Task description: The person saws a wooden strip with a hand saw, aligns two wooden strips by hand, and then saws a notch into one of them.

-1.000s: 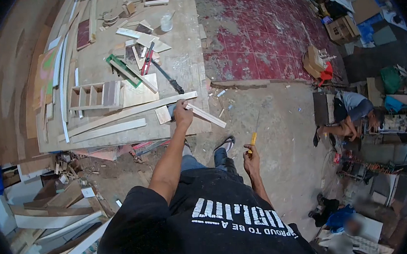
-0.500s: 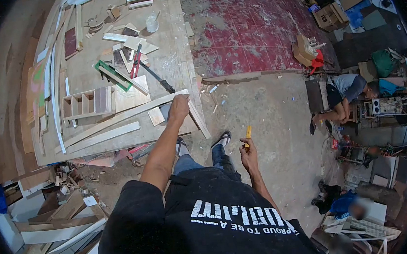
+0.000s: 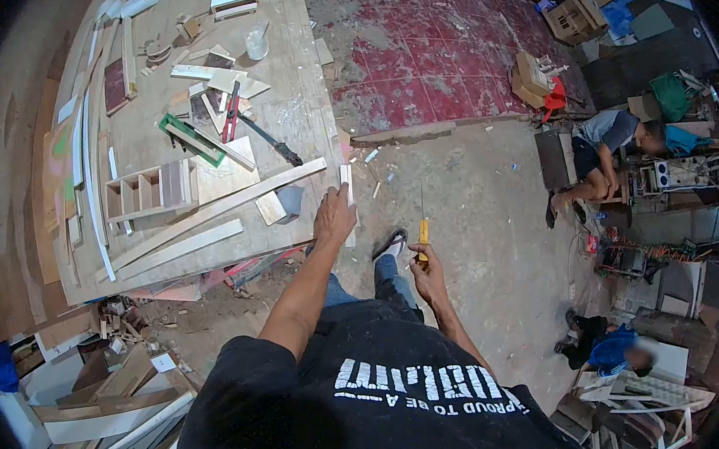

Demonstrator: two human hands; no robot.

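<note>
At the table's right edge, my left hand (image 3: 336,215) is closed on a short pale wood strip (image 3: 346,179), its fingers pressed on the strip's side. The strip points away from me, and its near end shows below the hand. My right hand (image 3: 429,273) grips a yellow-handled tool (image 3: 424,234) with a thin blade pointing forward, held over the concrete floor. Left of my left hand, a long wood strip (image 3: 229,204) lies across the table (image 3: 295,76). A small wood block (image 3: 271,207) and a grey piece (image 3: 290,201) lie beside it.
On the table are a compartmented wooden box (image 3: 147,192), a green-framed tool (image 3: 190,140), a red tool (image 3: 232,114) and a clear cup (image 3: 256,44). Scrap wood (image 3: 117,391) is piled at lower left. One person (image 3: 613,147) sits at right, another person (image 3: 610,355) lower down.
My left hand has moved right and nearer, turning the short strip straighter along the table edge. My right hand has shifted slightly left, and the tool's thin blade now shows.
</note>
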